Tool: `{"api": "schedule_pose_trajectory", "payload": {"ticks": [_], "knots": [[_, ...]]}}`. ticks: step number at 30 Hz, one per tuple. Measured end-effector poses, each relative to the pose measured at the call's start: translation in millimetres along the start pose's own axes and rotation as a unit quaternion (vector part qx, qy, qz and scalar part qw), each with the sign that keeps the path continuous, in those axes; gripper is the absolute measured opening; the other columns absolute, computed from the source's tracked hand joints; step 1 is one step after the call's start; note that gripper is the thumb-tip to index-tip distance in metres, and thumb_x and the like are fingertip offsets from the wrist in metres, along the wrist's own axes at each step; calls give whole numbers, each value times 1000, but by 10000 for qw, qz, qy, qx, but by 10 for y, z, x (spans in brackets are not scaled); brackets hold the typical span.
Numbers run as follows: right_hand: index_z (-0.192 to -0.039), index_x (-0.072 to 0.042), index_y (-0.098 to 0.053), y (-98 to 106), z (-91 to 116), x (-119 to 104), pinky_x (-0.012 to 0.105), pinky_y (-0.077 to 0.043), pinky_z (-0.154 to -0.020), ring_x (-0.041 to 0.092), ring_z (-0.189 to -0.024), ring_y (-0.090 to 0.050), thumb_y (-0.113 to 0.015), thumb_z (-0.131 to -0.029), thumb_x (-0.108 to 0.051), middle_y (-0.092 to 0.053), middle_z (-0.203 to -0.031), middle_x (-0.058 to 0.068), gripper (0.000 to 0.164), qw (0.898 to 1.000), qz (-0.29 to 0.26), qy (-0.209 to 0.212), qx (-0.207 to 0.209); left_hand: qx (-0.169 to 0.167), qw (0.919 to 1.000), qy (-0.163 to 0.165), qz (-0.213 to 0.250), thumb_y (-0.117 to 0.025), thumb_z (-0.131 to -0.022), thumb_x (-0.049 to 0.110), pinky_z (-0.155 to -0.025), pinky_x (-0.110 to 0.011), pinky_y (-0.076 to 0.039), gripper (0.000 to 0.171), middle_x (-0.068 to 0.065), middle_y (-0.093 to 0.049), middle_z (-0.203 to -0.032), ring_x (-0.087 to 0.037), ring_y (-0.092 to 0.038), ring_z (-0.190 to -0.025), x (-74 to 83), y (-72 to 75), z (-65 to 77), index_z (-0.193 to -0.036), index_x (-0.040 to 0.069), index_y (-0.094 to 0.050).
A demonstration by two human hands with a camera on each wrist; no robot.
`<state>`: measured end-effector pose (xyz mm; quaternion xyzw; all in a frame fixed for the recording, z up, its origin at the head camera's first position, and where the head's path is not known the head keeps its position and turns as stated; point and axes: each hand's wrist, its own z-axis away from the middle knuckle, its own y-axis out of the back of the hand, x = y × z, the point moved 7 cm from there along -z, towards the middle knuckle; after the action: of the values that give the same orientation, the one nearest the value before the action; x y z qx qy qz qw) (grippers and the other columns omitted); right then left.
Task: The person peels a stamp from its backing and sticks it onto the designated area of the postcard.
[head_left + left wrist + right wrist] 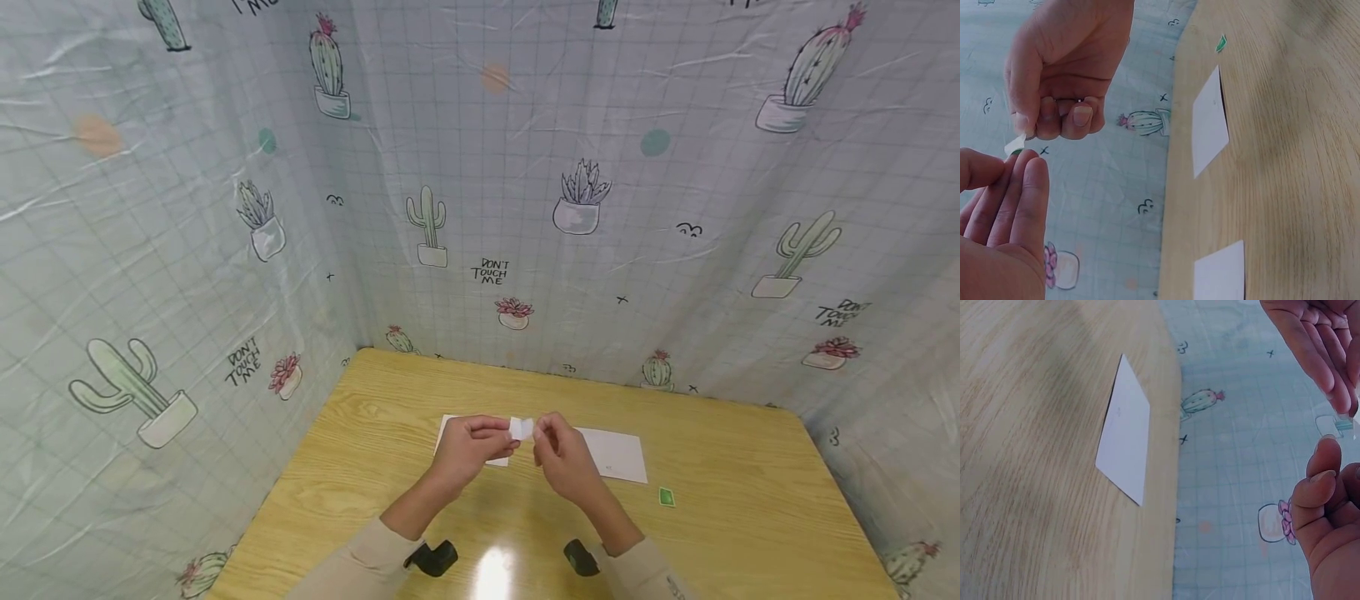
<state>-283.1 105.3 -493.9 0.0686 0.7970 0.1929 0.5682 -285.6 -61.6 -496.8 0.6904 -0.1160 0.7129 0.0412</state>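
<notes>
A small folded white paper piece (521,428) is held up between both hands above the table. In the left wrist view, this paper piece (1014,145) shows a green patch along its lower edge. My left hand (474,450) pinches it between thumb and fingers, the other fingers stretched out beneath. From the other side, my right hand (562,458) pinches its edge with thumb and index finger, the remaining fingers curled in. At the edge of the right wrist view, only a sliver of the paper shows beside the left fingertips (1342,403).
Two white cards lie on the wooden table (360,417): a right card (618,457) with a faint small mark, and a left card (444,427) partly hidden by the left hand. A small green rectangle with a pale border (667,497) lies farther right. A patterned curtain (525,208) stands behind.
</notes>
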Motion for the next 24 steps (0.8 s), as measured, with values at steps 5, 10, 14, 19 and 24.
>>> {"api": "schedule_pose_trajectory", "payload": {"ticks": [5, 10, 14, 19, 24], "knots": [[-97, -7, -55, 6, 15, 13, 21, -44, -51, 5, -59, -50, -54, -106, -3, -55, -70, 1, 10, 10000, 70, -34, -7, 0, 10000, -1, 91, -73, -95, 3, -84, -33, -65, 28, -28, -77, -110, -19, -80, -93, 6, 5, 1, -118, -13, -70], [-98, -7, -55, 9, 34, 22, 22, -45, -52, 5, -59, -50, -54, -107, -4, -55, -70, 1, 9, 9999, 151, -13, -28, 4, 10000, 5, 92, -73, -95, 3, -84, -33, -64, 28, -29, -77, -110, -18, -80, -92, 5, 10, -3, -118, -13, -70], [-98, -6, -55, 13, 48, 33, 22, -45, -51, 4, -59, -50, -55, -106, -3, -56, -69, 5, 9, 9998, 186, 36, -23, -1, 10000, -21, 60, -73, -96, 3, -84, -32, -64, 28, -29, -76, -111, -18, -80, -92, 20, 16, 1, -118, -13, -70], [-97, -5, -55, 21, 69, 42, 21, -46, -50, 3, -59, -50, -55, -105, 0, -56, -70, 3, 9, 9997, 252, 58, -42, -1, 10000, -30, 24, -72, -96, 3, -84, -32, -64, 28, -29, -76, -111, -18, -80, -93, 53, 27, 16, -119, -13, -70], [-98, -5, -56, 31, 95, 76, 22, -45, -50, 3, -59, -50, -56, -105, -2, -55, -70, -1, 8, 9995, 287, -11, -87, 14, 10000, -3, 22, -72, -96, 3, -84, -33, -64, 28, -28, -77, -111, -19, -80, -94, 59, 44, 11, -119, -12, -70]]}}
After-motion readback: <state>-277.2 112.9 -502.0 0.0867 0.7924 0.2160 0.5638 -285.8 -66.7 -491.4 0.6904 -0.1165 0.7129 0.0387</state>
